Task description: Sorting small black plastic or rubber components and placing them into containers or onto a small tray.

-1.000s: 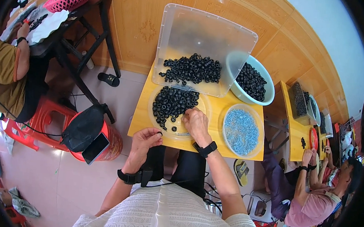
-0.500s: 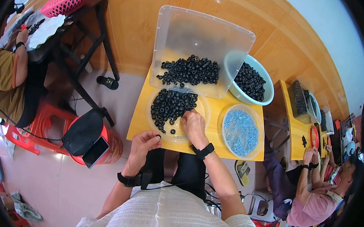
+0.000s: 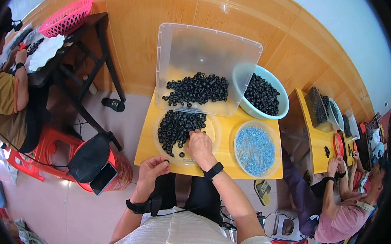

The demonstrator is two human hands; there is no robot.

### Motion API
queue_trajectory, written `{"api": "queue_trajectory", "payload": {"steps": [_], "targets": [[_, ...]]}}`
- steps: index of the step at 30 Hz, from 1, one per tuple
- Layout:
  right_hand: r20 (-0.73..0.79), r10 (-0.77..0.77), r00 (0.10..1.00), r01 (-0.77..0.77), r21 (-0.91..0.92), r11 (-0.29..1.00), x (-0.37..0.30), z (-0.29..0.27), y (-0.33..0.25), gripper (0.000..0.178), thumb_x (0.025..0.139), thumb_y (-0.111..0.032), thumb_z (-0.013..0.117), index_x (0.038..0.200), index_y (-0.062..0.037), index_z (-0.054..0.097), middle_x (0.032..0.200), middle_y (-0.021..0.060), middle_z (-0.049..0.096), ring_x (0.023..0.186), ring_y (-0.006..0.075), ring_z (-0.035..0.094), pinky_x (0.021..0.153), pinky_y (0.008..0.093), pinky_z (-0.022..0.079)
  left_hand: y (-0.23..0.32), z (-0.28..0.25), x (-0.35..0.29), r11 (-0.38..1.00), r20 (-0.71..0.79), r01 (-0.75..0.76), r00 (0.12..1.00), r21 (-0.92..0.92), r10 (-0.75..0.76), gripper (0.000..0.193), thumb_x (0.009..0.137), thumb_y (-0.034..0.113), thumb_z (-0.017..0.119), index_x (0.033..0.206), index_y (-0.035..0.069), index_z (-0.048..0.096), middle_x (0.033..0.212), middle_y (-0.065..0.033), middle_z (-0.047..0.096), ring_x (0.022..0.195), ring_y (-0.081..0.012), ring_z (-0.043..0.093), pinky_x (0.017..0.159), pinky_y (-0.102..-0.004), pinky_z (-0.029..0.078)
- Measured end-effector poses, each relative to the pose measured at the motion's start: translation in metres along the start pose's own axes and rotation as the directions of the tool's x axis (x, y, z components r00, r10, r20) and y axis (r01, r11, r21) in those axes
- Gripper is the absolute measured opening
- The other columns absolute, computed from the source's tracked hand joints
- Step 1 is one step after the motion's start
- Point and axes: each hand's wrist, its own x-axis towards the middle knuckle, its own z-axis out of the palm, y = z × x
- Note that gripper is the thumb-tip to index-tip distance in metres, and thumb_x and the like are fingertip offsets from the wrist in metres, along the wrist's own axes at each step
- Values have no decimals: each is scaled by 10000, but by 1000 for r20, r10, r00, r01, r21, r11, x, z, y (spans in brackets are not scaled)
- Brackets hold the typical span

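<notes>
My left hand (image 3: 151, 172) is at the front edge of the yellow table. Its thumb and forefinger pinch a small black ring-shaped part (image 3: 167, 161). My right hand (image 3: 201, 147) is over the shallow clear round tray (image 3: 215, 131), its bent fingers pressed together at the right side of a heap of small black parts (image 3: 177, 129). What those fingertips grip, if anything, is hidden. A few loose black parts lie on the tray's near side. Right of this hand stands a round clear tub (image 3: 277, 151) full of small light-blue pieces (image 3: 254, 149).
Behind the tray a clear plastic bin (image 3: 210, 46) lies tilted, more black parts inside. A pale-blue basin (image 3: 282, 94) of black parts stands beside it. Left are a red bucket (image 3: 122, 169) with a phone (image 3: 103, 179) and a seated person (image 3: 2, 104); another person (image 3: 345, 218) works at right.
The view has tilted a little, so the table and containers sit slightly lower in the picture. My left hand keeps its pinch, and my right hand stays at the heap's edge.
</notes>
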Motion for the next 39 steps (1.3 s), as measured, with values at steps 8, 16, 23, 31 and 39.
{"api": "queue_trajectory", "payload": {"steps": [8,16,23,31,39], "targets": [[46,8,999,-7,-20,1000,2,4,-4,101,645,-63,566,719,-6,605,779,168,594,717,304,605,655,365,496,0,1,1,1000,5,0,1000,0,0,131,807,36,600,933,4,599,843,-49,614,713,-126,606,676,-242,519],[-30,-7,1000,9,47,999,-6,6,-4,85,617,-39,569,683,9,590,744,182,594,700,319,605,638,378,497,0,8,-5,1000,7,5,1000,5,-5,136,807,42,604,935,-2,599,841,-51,612,719,-129,606,680,-242,517],[-7,2,1000,-2,-4,1000,-5,7,-1,101,639,-42,557,725,-2,592,747,167,590,721,324,596,664,390,488,3,10,-4,999,30,-16,999,-49,17,147,814,52,600,952,2,595,831,-42,605,716,-124,600,682,-242,513],[57,56,997,-79,677,732,-38,-47,-26,73,745,-36,585,792,20,573,682,128,582,611,220,583,541,310,441,8,11,0,990,117,-35,992,-138,52,160,827,41,579,985,15,586,884,-51,607,756,-134,607,705,-253,515],[-69,-9,998,57,730,682,-67,-55,-54,97,768,-7,576,861,19,590,712,109,561,641,202,570,552,273,432,8,16,-3,987,132,-41,989,-156,62,167,801,27,612,965,-1,601,848,-72,626,740,-140,619,700,-250,528]]}}
